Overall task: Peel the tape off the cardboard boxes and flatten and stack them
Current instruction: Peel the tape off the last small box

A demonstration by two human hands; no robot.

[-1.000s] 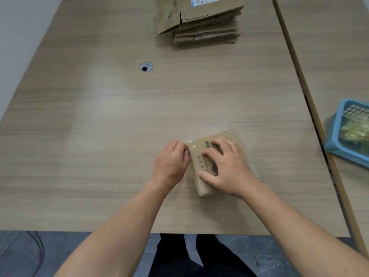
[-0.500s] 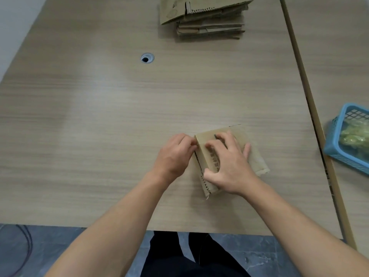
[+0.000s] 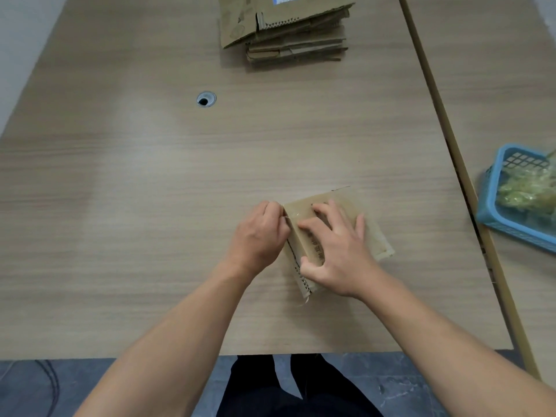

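Observation:
A small brown cardboard box (image 3: 373, 236) lies near the table's front edge, right of centre, with its corrugated edge showing on the near left side. My right hand (image 3: 340, 254) lies on top of it, fingers spread over the printed face and thumb hooked round the near left edge. My left hand (image 3: 258, 236) sits against the box's far left corner and pinches a thin strand of clear tape (image 3: 289, 217) there. At the far edge of the table sits the stack of flattened cardboard boxes (image 3: 285, 28).
A blue plastic basket (image 3: 493, 212) holding crumpled clear tape stands on the adjoining table to the right, past the seam (image 3: 445, 139). A cable hole (image 3: 206, 99) sits in the tabletop at the left middle. My legs and the floor show below the front edge.
The box has turned and tilted under my right hand, so its corrugated left edge now shows. My right fingers have spread wider. My left hand stays at the box's corner.

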